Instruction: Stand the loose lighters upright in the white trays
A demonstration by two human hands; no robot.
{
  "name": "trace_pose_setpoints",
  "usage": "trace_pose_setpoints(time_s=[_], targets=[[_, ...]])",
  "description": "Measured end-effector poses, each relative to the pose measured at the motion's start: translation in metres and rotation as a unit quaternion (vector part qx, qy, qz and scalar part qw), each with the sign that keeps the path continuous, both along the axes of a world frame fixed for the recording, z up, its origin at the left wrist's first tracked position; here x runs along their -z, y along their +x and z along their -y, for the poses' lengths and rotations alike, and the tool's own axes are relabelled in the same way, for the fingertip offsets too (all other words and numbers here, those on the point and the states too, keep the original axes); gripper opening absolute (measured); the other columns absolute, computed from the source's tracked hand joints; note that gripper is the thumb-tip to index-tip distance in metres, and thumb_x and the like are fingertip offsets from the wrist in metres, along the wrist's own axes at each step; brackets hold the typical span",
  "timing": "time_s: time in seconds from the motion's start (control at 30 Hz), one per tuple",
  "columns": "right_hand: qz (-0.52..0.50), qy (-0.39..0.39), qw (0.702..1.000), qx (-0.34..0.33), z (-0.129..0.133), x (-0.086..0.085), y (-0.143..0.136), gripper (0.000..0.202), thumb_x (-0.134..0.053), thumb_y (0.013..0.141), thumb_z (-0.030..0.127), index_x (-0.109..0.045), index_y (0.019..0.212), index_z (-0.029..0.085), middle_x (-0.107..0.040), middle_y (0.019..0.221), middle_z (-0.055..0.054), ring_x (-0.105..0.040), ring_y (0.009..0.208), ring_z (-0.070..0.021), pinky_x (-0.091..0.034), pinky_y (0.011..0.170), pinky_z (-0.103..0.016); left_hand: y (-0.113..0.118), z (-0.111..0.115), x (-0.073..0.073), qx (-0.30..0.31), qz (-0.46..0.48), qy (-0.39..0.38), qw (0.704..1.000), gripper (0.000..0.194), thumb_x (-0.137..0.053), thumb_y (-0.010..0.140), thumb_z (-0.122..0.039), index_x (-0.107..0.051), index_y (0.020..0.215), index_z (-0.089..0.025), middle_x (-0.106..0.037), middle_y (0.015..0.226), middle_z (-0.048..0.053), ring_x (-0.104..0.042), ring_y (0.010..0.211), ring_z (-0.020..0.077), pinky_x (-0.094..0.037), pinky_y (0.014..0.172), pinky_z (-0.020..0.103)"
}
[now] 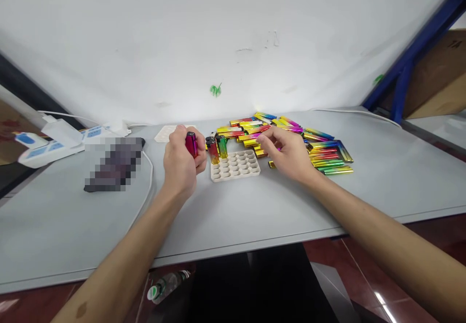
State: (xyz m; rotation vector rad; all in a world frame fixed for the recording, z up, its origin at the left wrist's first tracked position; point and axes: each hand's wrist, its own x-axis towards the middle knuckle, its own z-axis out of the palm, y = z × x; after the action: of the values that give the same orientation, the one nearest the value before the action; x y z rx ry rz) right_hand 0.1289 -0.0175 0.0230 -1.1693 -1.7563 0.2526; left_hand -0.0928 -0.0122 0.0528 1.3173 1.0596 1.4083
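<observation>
My left hand (182, 160) is closed around a shiny purple-red lighter (191, 144), its top end facing me. Just right of it lies a white tray with rows of holes (236, 171). Two lighters stand upright at the tray's back left: a red-and-yellow lighter (212, 150) and a green lighter (222, 146). My right hand (287, 154) is over the near side of a pile of shiny coloured lighters (251, 127). Its thumb and index finger come together at a lighter there; the other fingers are partly hidden.
Another white tray (165, 133) lies behind my left hand. To the left are a power strip (98, 131), a blurred-out dark object (114, 165) and a white cable (150, 177). More lighters (329, 155) lie right of my right hand. A white wall (182, 46) rises behind.
</observation>
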Motion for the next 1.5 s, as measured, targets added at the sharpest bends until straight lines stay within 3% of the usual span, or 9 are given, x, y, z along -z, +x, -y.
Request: trace_pose_setpoints(time_s=[0.27, 0.57, 0.93, 1.1, 1.3, 1.5], targets=[[0.017, 0.005, 1.000, 0.006, -0.0012, 0.0019, 0.0008, 0.025, -0.052, 0.097, 0.035, -0.062, 0.079, 0.021, -0.065, 0.073, -0.001, -0.053, 0.061, -0.0136, -0.044, 0.058, -0.028, -0.0044, -0.0007, -0.0046, 0.002, 0.086, -0.036, 0.996, 0.028, -0.039, 0.088, -0.038, -0.047, 0.066, -0.023, -0.026, 0.039, -0.007, -0.020, 0.031, 0.0085, -0.017, 0.036, 0.023], [0.028, 0.015, 0.999, 0.006, -0.0036, 0.0034, 0.0014, 0.022, -0.054, 0.096, 0.032, -0.062, 0.080, 0.020, -0.065, 0.075, -0.001, -0.053, 0.063, -0.0128, -0.044, 0.060, -0.027, 0.0010, -0.0013, 0.0012, 0.001, 0.066, 0.006, 0.998, 0.046, -0.045, 0.090, -0.056, -0.047, 0.060, -0.021, -0.028, 0.040, -0.006, -0.023, 0.031, 0.0081, -0.019, 0.034, 0.023], [0.027, 0.012, 1.000, -0.006, -0.0024, 0.0032, 0.0016, 0.022, -0.054, 0.096, 0.030, -0.061, 0.079, 0.020, -0.067, 0.078, -0.002, -0.057, 0.067, -0.0144, -0.046, 0.063, -0.028, 0.0008, -0.0006, -0.0030, 0.000, 0.097, -0.033, 0.995, 0.024, -0.036, 0.086, -0.032, -0.047, 0.068, -0.023, -0.028, 0.036, -0.007, -0.019, 0.028, 0.0091, -0.017, 0.033, 0.020], [0.030, 0.019, 0.999, -0.007, -0.0033, 0.0037, 0.0021, 0.021, -0.054, 0.096, 0.029, -0.061, 0.079, 0.019, -0.064, 0.076, -0.001, -0.056, 0.065, -0.0130, -0.045, 0.063, -0.027, -0.0007, -0.0005, -0.0022, 0.007, 0.074, -0.031, 0.997, 0.026, -0.036, 0.089, -0.036, -0.050, 0.070, -0.023, -0.029, 0.036, -0.007, -0.022, 0.028, 0.0098, -0.019, 0.034, 0.022], [0.038, 0.020, 0.999, -0.005, -0.0034, 0.0025, 0.0014, 0.020, -0.054, 0.096, 0.028, -0.062, 0.080, 0.019, -0.066, 0.078, -0.002, -0.057, 0.067, -0.0132, -0.046, 0.064, -0.027, -0.0016, -0.0010, 0.0000, 0.021, 0.021, -0.018, 0.999, 0.033, -0.038, 0.091, -0.042, -0.056, 0.073, -0.022, -0.039, 0.038, -0.004, -0.036, 0.031, 0.0127, -0.024, 0.034, 0.023], [0.039, 0.018, 0.999, 0.000, -0.0022, 0.0035, 0.0009, 0.020, -0.055, 0.096, 0.029, -0.063, 0.081, 0.019, -0.067, 0.080, -0.002, -0.057, 0.068, -0.0137, -0.046, 0.064, -0.028, -0.0026, 0.0007, -0.0057, 0.017, 0.062, -0.052, 0.997, 0.021, -0.039, 0.087, -0.034, -0.055, 0.079, -0.023, -0.025, 0.037, -0.009, -0.018, 0.031, 0.0089, -0.019, 0.036, 0.021]])
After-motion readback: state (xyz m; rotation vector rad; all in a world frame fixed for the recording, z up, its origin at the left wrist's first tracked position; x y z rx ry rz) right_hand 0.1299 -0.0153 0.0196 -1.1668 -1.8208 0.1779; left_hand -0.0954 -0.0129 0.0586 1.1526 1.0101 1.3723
